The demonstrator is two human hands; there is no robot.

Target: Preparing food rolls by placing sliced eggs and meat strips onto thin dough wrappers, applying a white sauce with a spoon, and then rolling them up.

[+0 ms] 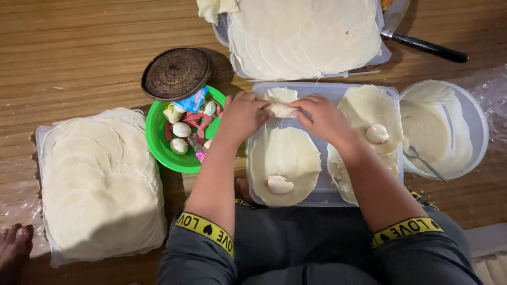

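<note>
Over the clear tray [322,196], both hands around a soft, pale roll [281,110].

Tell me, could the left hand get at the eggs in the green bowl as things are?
Probably yes, once it lets go. The left hand is pinching a folded wrapper with the right hand, right beside the green bowl. The eggs lie uncovered; the round lid overlaps only the far rim.

A round green plastic bowl [158,138] of peeled eggs (a brown perforated lid [176,73] overlaps its rim) sits beside a tall white wrapper stack [100,184].
</note>
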